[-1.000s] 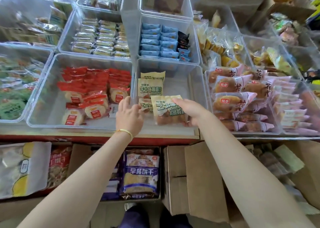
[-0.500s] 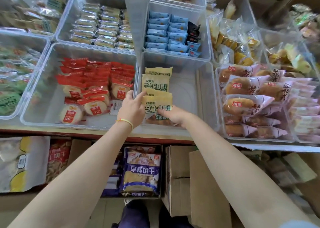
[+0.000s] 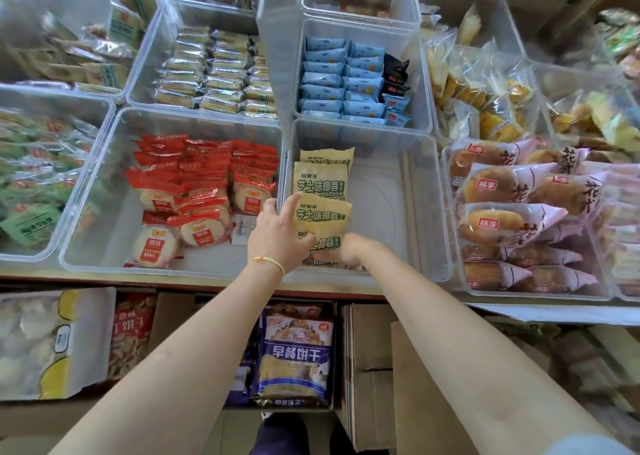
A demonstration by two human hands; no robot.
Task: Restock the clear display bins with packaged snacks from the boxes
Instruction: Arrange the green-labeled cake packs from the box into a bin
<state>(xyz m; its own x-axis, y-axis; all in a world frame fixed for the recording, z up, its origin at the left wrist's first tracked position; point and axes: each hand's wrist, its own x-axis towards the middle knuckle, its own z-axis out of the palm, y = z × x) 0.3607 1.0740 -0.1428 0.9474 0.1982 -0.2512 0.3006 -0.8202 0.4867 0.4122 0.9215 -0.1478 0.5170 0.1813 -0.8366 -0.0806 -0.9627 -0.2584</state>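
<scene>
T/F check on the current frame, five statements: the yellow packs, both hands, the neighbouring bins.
1. The yellow snack packets lie along the left side of the clear plastic centre bin. True.
2. The right half of that bin is packed full. False: its bare floor shows there.
3. Both the left hand and the right hand are at the nearest yellow packet. True.
4. The red-topped round cake packs sit in the bin to the right of the centre bin. False: to its left.
5. The light blue packets fill the bin behind the centre bin. True.
</scene>
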